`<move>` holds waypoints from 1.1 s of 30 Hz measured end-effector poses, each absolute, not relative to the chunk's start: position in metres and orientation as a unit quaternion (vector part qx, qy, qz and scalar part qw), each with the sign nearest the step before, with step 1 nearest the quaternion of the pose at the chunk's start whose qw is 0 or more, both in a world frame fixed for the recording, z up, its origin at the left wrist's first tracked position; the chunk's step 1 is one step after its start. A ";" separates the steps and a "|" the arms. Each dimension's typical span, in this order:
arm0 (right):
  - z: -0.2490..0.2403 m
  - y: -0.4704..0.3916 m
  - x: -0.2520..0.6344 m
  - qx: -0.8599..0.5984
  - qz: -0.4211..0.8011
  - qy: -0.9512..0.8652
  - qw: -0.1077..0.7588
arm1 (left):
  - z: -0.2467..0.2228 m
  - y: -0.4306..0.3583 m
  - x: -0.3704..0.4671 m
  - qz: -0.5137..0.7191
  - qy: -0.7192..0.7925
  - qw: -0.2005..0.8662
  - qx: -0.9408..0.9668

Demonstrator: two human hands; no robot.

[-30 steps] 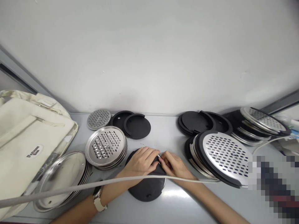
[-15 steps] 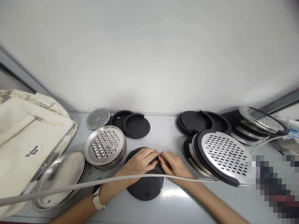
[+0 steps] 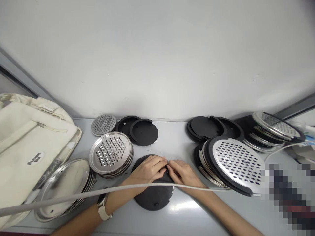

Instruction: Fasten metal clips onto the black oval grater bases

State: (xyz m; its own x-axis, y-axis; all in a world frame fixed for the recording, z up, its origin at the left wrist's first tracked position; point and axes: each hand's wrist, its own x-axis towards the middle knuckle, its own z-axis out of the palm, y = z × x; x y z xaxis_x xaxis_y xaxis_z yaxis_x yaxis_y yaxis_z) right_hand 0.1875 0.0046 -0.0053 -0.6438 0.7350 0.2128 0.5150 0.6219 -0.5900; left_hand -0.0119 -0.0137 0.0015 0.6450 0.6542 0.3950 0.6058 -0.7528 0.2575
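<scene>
The disc [image 3: 156, 200] lies on the bench [image 3: 187, 223], front and centre, a sliver of metal edge showing at its right side. On its upper right part is a small metal piece [image 3: 167, 169], mostly hidden by fingers; its exact shape cannot be told.

The right hand [image 3: 183, 172] pinches the metal piece between thumb and fingertips. The left hand [image 3: 149, 168] lies over the disc, fingers bent and thumb set apart below them; whether its grip closes on the piece cannot be told.

A second ago more bright metal showed between the hands. Now the fingertips nearly meet and cover most of it, while the disc has hardly shifted. That suggests a small finger adjustment at one spot, the disc kept steady.

A cord [image 3: 118, 189] crosses in front of both forearms. Farther out stand grate stacks [image 3: 112, 150] [image 3: 238, 162] and black discs [image 3: 145, 132], untouched.
</scene>
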 end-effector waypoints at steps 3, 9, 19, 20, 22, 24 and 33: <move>-0.005 0.005 0.188 -0.361 0.256 -0.870 0.220 | 0.001 -0.013 -0.011 0.255 0.359 0.075 0.895; -0.004 0.004 0.187 -0.358 0.271 -0.866 0.221 | 0.002 -0.013 -0.009 0.266 0.381 0.110 0.879; -0.003 0.004 0.186 -0.360 0.281 -0.859 0.233 | -0.002 -0.011 -0.010 0.286 0.378 0.130 0.871; -0.003 0.004 0.186 -0.361 0.284 -0.857 0.233 | -0.002 -0.010 -0.009 0.290 0.376 0.132 0.870; -0.003 0.004 0.186 -0.361 0.288 -0.856 0.233 | -0.003 -0.008 -0.008 0.297 0.377 0.136 0.867; -0.004 0.004 0.186 -0.361 0.289 -0.856 0.231 | -0.003 -0.007 -0.007 0.303 0.379 0.136 0.864; -0.004 0.003 0.187 -0.368 0.291 -0.854 0.224 | 0.003 -0.008 -0.006 0.291 0.383 0.160 0.862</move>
State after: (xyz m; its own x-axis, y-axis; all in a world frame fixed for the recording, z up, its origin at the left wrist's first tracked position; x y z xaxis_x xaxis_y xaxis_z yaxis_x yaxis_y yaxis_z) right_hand 0.1866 0.0029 -0.0044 -0.6282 0.7595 0.1687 0.4978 0.5590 -0.6631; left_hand -0.0060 -0.0083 0.0034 0.5373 0.7537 0.3786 0.5669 -0.6551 0.4995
